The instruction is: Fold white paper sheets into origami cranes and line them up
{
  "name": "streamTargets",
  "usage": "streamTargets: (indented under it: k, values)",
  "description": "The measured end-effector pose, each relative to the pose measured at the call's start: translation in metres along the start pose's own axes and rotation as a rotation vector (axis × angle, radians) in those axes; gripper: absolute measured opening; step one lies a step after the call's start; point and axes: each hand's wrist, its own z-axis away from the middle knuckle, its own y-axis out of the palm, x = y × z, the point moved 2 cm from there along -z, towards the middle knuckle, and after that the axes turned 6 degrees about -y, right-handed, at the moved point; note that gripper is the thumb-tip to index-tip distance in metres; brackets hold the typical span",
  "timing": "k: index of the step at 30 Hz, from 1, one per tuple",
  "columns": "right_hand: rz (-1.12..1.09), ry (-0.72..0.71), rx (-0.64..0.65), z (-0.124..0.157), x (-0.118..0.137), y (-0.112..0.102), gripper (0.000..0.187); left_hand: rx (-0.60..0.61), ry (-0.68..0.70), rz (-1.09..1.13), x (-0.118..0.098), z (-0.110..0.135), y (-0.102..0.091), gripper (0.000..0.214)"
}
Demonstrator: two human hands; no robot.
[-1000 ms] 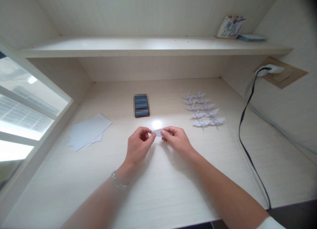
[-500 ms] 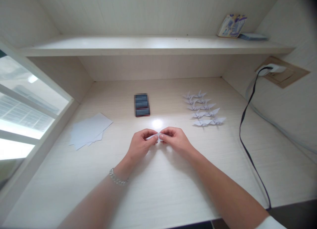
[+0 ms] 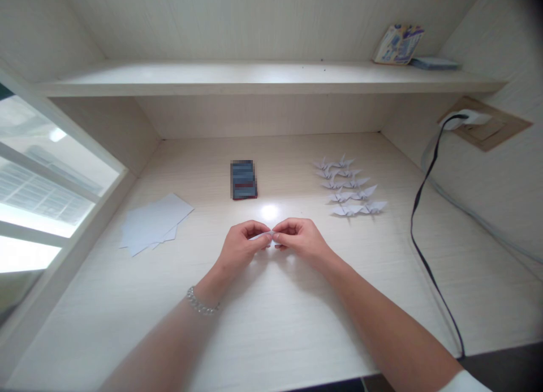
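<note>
Between my hands is a small folded piece of white paper [image 3: 261, 237], mostly covered by my fingers. My left hand [image 3: 242, 242], with a silver chain bracelet on its wrist, pinches the paper's left side between thumb and fingers. From the other side my right hand [image 3: 299, 237] pinches it too, and the two thumb tips almost meet. Several white folded paper cranes [image 3: 350, 195] stand in two columns to the right, beyond my right hand. Loose sheets of white paper [image 3: 155, 225] lie overlapping on the desk to the left.
A dark, blurred-out rectangular object [image 3: 243, 180] lies beyond my hands on the desk [image 3: 271, 335]. Along the right side runs a black cable [image 3: 418, 211] from a wall socket [image 3: 487, 126]. Overhead, a shelf [image 3: 237, 74] holds a printed box [image 3: 397, 44]. A window [image 3: 46, 177] is at left.
The fingertips have drawn slightly closer over the paper, and less of it shows between them. Both hands keep their grip in nearly the same place.
</note>
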Motion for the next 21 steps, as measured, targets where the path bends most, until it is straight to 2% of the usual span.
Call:
streamTargets:
  k: [8, 13, 21]
  values:
    - [-0.097, 0.007, 0.003, 0.0006, -0.0011, 0.0006, 0.017, -0.058, 0.028, 0.063, 0.0020, 0.0005, 0.0014, 0.005]
    - [-0.133, 0.003, 0.044, 0.0011, -0.0011, -0.0017, 0.021, -0.049, 0.068, 0.024, 0.0009, 0.0029, 0.0010, 0.007]
    - [0.115, -0.076, 0.042, -0.0001, 0.0006, -0.0059, 0.017, -0.035, 0.078, -0.018, 0.0042, 0.0013, -0.0025, 0.014]
